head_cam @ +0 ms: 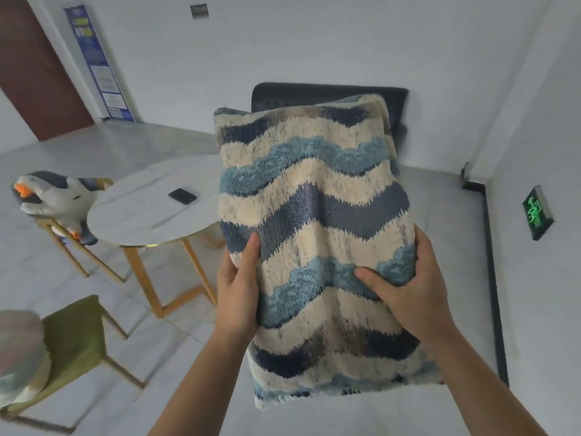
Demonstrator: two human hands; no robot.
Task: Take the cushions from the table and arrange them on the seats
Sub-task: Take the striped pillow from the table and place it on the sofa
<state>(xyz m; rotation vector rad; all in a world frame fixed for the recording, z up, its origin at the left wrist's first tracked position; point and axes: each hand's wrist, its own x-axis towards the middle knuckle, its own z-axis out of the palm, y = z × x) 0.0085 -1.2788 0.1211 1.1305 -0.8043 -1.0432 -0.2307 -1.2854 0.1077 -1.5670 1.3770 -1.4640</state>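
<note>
Cushion [317,234], pinched at both edges by our closed left hand [237,294] and right hand [412,287], hangs before the dark seat [327,92] beyond them; it hides that seat, so we could set it crooked.

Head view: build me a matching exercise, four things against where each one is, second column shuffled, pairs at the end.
Things:
1. wavy-striped cushion
2. black phone
3. goose plush
4. dark chair

Places:
A. on a wooden seat left of the round table
B. behind the cushion, by the wall
C. gripped between the left hand and the right hand
D. lying on the round table

Pairs: 1-C, 2-D, 3-A, 4-B
</note>
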